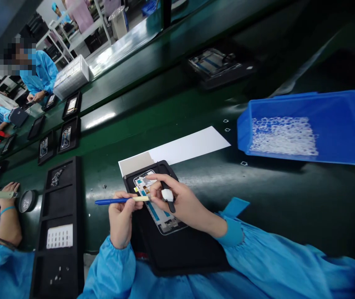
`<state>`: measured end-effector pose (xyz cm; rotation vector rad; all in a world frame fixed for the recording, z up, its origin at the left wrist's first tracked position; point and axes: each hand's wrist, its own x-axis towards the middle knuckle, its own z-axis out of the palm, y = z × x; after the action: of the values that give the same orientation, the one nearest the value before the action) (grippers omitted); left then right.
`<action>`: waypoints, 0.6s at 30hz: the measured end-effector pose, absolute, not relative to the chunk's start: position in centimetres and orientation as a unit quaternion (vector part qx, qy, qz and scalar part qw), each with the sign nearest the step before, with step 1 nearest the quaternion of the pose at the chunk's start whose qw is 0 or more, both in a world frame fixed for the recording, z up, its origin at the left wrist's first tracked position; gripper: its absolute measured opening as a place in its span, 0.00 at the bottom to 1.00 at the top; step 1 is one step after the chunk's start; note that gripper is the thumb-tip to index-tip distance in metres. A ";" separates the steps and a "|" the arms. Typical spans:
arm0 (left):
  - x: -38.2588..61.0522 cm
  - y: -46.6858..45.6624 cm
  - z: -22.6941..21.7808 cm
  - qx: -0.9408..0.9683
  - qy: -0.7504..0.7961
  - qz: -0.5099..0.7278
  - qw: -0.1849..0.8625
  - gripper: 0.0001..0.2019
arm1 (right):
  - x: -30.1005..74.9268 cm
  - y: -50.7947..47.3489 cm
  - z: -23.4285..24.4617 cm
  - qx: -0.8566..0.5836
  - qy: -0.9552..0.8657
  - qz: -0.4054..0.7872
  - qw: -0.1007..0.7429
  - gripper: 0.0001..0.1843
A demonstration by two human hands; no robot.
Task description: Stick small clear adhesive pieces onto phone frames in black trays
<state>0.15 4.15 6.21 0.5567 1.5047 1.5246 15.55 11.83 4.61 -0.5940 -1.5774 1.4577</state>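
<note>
My left hand (122, 218) is closed around a slim pen-like tool (112, 201), blue at one end and cream at the other, pointing right. Facing it, my right hand (183, 203) has a black stick-like tool (171, 205) with a white wad (167, 194) on it tucked between its fingers. The right fingertips meet the cream tip of the pen-like tool; whether they pinch anything there is too small to tell. Beneath both hands lies an opened phone-like device (168, 224) with blue strips, partly covered by them, in a black tray (183, 251).
A blue bin (336, 124) at right holds many small white rings. A white sheet (193, 145) lies behind the tray. To the left is a compartmented black tray (59, 203) with small parts, near a round dish (27, 201) and a co-worker's arm (9, 224).
</note>
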 end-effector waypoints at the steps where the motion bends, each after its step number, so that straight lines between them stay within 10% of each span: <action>1: 0.3 4.2 6.1 0.224 0.607 0.622 0.441 0.21 | 15.5 11.8 4.5 -0.246 -0.640 0.576 0.445 0.20; 9: 0.4 4.4 5.8 0.210 0.609 0.664 0.380 0.21 | 16.3 11.6 5.2 -0.274 -0.675 0.496 0.472 0.18; 14: -0.7 4.0 5.7 0.232 0.615 0.678 0.330 0.20 | 23.9 16.7 6.1 -0.535 -0.632 0.195 0.526 0.17; 18: -1.2 3.7 5.5 0.263 0.626 0.671 0.299 0.19 | 31.3 20.4 6.2 -0.630 -0.670 0.043 0.391 0.16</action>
<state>-1.18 3.70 5.51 0.6997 1.6611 1.7811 31.27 20.43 6.18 -1.5995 -1.7029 0.1100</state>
